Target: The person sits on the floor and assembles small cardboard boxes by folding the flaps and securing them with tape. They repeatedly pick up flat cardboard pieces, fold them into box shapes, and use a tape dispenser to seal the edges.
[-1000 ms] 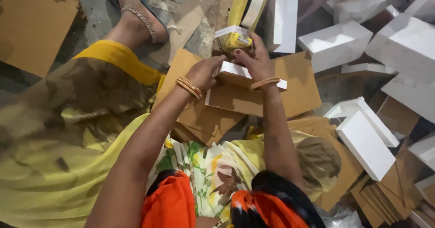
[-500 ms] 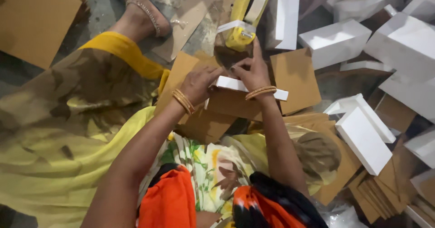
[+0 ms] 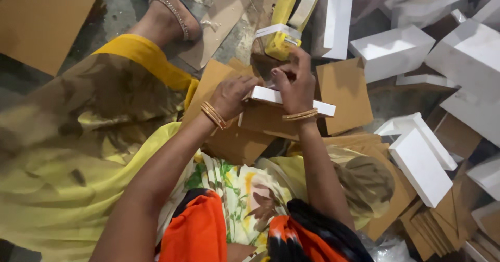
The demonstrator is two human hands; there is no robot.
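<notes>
My left hand point(image 3: 232, 95) grips the left end of a flat white box piece point(image 3: 325, 108) with a brown cardboard underside, held over my lap. My right hand point(image 3: 294, 82) presses on the top of the same piece, fingers curled over its far edge. Both wrists wear gold bangles. Brown cardboard sheets point(image 3: 237, 142) lie under the piece on my knees. Just beyond my right hand stands a yellow container with a white lid point(image 3: 278, 41).
Finished white boxes point(image 3: 390, 51) are piled at the upper right, more white boxes point(image 3: 422, 163) at the right. A stack of brown cardboard sheets point(image 3: 435, 223) lies lower right, a large brown sheet point(image 3: 44, 20) upper left. My bare foot with an anklet point(image 3: 169, 12) rests on the grey floor.
The view has shifted, so everything sits lower in the frame. My right hand has moved from near the yellow container down onto the white box piece; my left hand keeps its hold.
</notes>
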